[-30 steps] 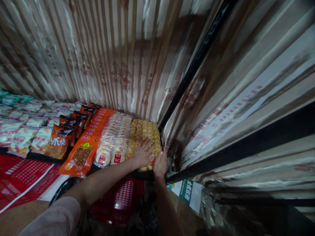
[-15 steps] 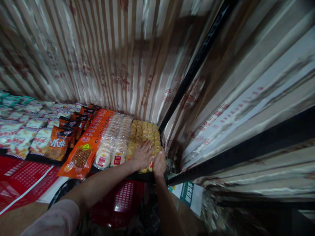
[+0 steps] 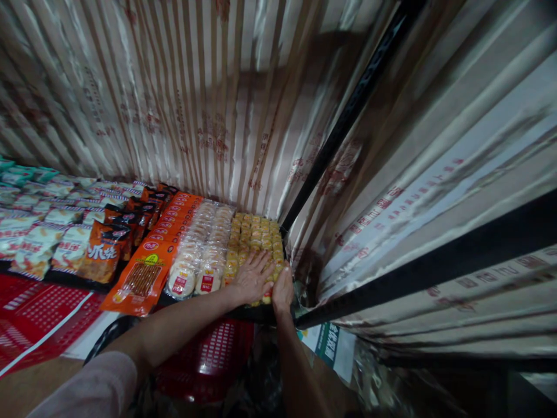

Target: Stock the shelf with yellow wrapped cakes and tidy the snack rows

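Note:
My left hand (image 3: 252, 277) lies flat on the rows of small yellow wrapped snack packs (image 3: 256, 232), fingers spread and pointing away from me. At the right end of those rows, my right hand (image 3: 282, 289) presses against their side, its fingers stretched along the edge. Part of the yellow packs is covered by both hands. To the left stand two rows of round white wrapped cakes (image 3: 204, 255) with red labels. Beside them is an overlapping row of orange snack-stick bags (image 3: 143, 273).
Farther left are orange-and-black bags (image 3: 104, 252) and white snack bags (image 3: 35, 244). Red plastic baskets (image 3: 217, 354) stand below. Black posts (image 3: 343, 122) rise at the right, before a wall of striped, printed plastic-wrapped packs (image 3: 195, 87). Clear plastic (image 3: 383, 377) lies lower right.
Both hands stay on the yellow packs. My left hand has shifted very slightly to the right, and the view has moved a little.

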Motion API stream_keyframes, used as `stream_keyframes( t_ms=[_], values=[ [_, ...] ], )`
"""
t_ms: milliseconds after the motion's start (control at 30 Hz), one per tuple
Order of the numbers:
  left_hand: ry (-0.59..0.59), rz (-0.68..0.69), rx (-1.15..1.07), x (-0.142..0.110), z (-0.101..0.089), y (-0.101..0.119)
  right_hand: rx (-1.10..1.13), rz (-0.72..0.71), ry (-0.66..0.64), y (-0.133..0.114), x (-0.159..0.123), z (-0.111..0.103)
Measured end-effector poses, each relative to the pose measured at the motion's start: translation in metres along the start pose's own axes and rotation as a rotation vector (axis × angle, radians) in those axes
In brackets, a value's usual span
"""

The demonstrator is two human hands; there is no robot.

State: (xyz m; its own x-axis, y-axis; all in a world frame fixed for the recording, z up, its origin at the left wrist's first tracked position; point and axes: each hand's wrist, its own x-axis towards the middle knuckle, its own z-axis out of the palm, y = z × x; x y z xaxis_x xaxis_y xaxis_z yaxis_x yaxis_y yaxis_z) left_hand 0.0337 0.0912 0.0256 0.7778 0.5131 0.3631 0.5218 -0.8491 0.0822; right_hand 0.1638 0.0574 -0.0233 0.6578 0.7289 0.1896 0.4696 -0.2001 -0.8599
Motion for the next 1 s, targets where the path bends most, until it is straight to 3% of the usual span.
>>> stream_keyframes(
  t_ms=[267, 600, 833, 1000],
  values=[
    [0.019, 0.111, 0.049, -0.007, -0.007, 0.018, 0.041, 0.056, -0.046, 0.009, 0.010, -0.008],
    [0.057, 0.416, 0.113, -0.034, 0.011, 0.023, -0.091, 0.141, -0.107, -0.018, 0.039, -0.017],
    [-0.029, 0.459, 0.076, -0.025, 0.006, 0.035, -0.169, 0.131, -0.127, -0.024, 0.066, -0.005],
    [-0.008, 0.469, 0.090, -0.023, 0.023, 0.031, -0.187, 0.057, -0.147, -0.024, 0.081, 0.002]
  ],
)
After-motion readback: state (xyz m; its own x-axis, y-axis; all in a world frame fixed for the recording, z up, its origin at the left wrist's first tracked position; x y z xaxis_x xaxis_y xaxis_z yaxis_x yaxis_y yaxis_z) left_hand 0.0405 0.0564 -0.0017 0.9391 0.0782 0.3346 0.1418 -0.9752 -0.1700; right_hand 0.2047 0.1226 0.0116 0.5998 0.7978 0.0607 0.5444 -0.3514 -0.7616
